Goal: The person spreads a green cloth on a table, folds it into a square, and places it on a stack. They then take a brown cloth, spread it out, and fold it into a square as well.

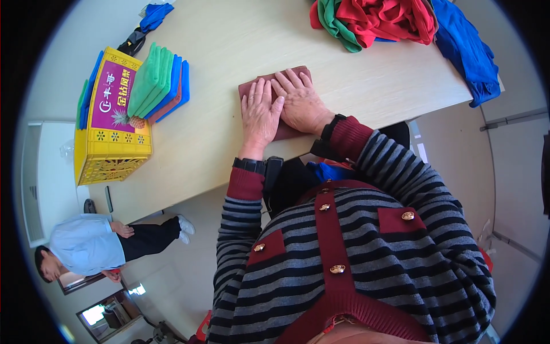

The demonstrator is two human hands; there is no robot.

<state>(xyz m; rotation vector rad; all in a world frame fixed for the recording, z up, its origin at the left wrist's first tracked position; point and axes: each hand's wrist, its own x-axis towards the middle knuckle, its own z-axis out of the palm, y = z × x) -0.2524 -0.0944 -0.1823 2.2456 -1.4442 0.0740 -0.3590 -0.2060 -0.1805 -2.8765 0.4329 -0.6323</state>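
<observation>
A folded brown-red cloth lies flat near the front edge of the table. Both of my hands rest on top of it, palms down. My left hand has its fingers stretched toward the far edge of the cloth. Beside it, my right hand lies with the fingers spread, close against the left thumb. The hands hide much of the cloth's middle, and neither one grips it.
To the left stands a yellow plastic crate, with folded green, blue and brown cloths against its right side. A heap of red and green cloths lies far right; a blue cloth hangs over the edge. Another person is at left.
</observation>
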